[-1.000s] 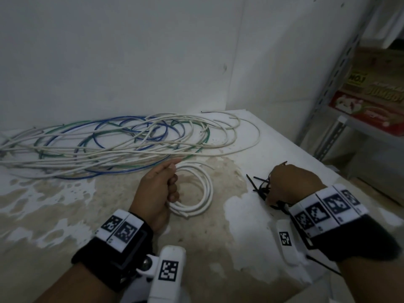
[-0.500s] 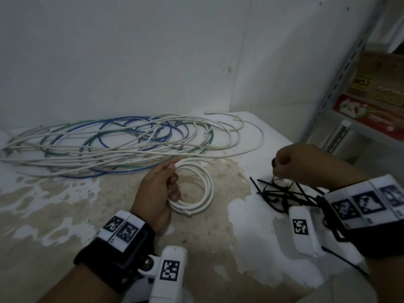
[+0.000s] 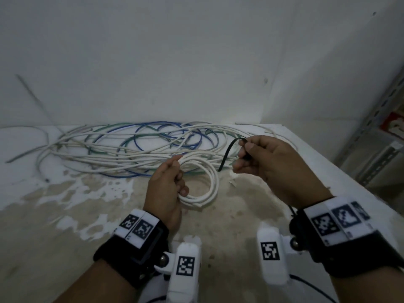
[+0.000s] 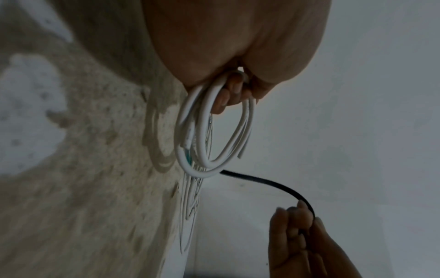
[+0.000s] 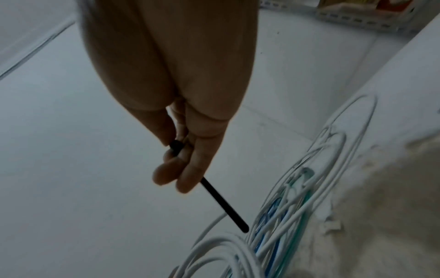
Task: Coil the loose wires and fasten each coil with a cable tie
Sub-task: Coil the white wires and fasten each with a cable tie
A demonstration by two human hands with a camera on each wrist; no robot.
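The scene is seen from above by the head view, tilted forward and down over the table [image 3: 284, 215] toward the wall corner at 12 o'clock. Both hands are taken in at middle range. The left wrist view is set close behind the left hand [image 4: 238, 37], aimed along its fingers. The right wrist view is set likewise behind the right hand [image 5: 171, 65], aimed down at the table. The white coil [image 3: 209, 184] and the black cable tie [image 3: 227, 154] are shared by all three views.
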